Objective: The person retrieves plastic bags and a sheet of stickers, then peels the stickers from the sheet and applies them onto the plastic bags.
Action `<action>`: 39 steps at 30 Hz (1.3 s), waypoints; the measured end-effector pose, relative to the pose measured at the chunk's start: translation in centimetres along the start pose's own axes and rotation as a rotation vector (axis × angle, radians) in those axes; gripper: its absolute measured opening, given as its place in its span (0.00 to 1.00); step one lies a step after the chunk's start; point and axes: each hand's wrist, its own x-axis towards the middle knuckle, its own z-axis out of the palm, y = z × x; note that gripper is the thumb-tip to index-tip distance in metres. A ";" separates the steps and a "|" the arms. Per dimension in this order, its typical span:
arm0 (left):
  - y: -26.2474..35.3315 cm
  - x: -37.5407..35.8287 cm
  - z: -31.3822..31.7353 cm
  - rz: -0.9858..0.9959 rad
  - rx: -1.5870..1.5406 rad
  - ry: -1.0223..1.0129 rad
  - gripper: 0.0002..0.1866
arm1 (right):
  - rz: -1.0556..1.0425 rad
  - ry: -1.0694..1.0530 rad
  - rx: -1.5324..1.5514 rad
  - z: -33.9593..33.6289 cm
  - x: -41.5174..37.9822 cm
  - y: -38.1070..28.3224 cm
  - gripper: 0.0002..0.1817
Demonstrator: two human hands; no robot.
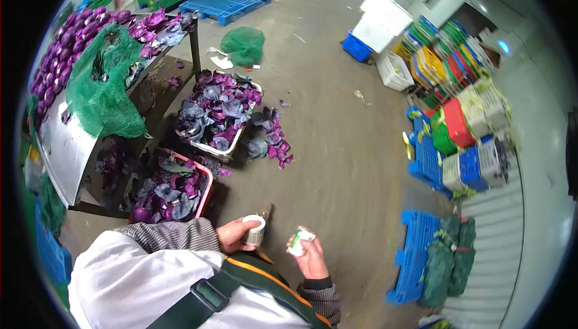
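Note:
My left hand (pixel 233 235) is closed round a small white round container (pixel 254 230) with a pale top and print on its side. Just to the right, my right hand (pixel 312 263) grips a small white packet with green print (pixel 300 240), fingers wrapped about its lower part. Both items are held in front of my body, apart from each other, above the concrete floor (pixel 337 166). Beyond my left sleeve stands a red crate (pixel 208 190) full of purple cabbage leaves.
A metal table (pixel 63 160) at left bears red cabbages (pixel 75 40) and green netting (pixel 108 97). A white crate (pixel 226 153) of leaves stands beside it, with loose leaves (pixel 277 142) on the floor. At right are blue pallets (pixel 415 245), green sacks (pixel 438 272) and stacked crates (pixel 460 121).

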 end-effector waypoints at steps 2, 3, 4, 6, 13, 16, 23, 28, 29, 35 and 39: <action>5.7 4.6 2.5 0.026 -0.029 0.042 0.17 | 0.117 -0.004 -0.071 -1.5 5.1 -2.9 0.18; 9.2 6.0 3.9 0.087 -0.057 0.041 0.17 | 0.167 -0.013 -0.106 -1.8 8.3 -4.7 0.18; 12.4 7.6 5.0 0.152 -0.073 0.031 0.16 | 0.188 0.013 -0.169 -2.4 10.8 -6.6 0.16; 19.1 10.2 6.2 0.285 -0.078 -0.001 0.16 | 0.206 0.029 -0.284 -3.3 15.8 -11.5 0.15; 35.2 19.2 7.4 0.344 -0.178 0.179 0.16 | 0.246 0.040 -0.250 -4.6 35.3 -26.6 0.15; 40.4 25.7 6.1 0.316 -0.388 0.251 0.15 | 0.323 -0.053 -0.271 -5.5 47.2 -31.4 0.14; 58.6 34.6 8.7 0.506 -0.448 0.383 0.19 | 0.239 -0.266 -0.586 5.1 75.4 -46.2 0.14; 67.7 35.8 6.1 0.558 -0.559 0.505 0.16 | 0.188 -0.518 -0.756 17.7 87.2 -48.4 0.17; 69.1 36.9 4.9 0.558 -0.619 0.550 0.15 | 0.244 -0.567 -0.758 18.9 89.7 -47.5 0.18; 78.6 42.2 -7.5 0.540 -0.847 0.520 0.16 | 0.608 -0.705 -0.706 28.5 101.3 -39.6 0.17; 89.0 40.4 -18.0 0.724 -0.954 0.505 0.15 | 0.709 -0.718 -0.865 36.9 113.4 -36.2 0.16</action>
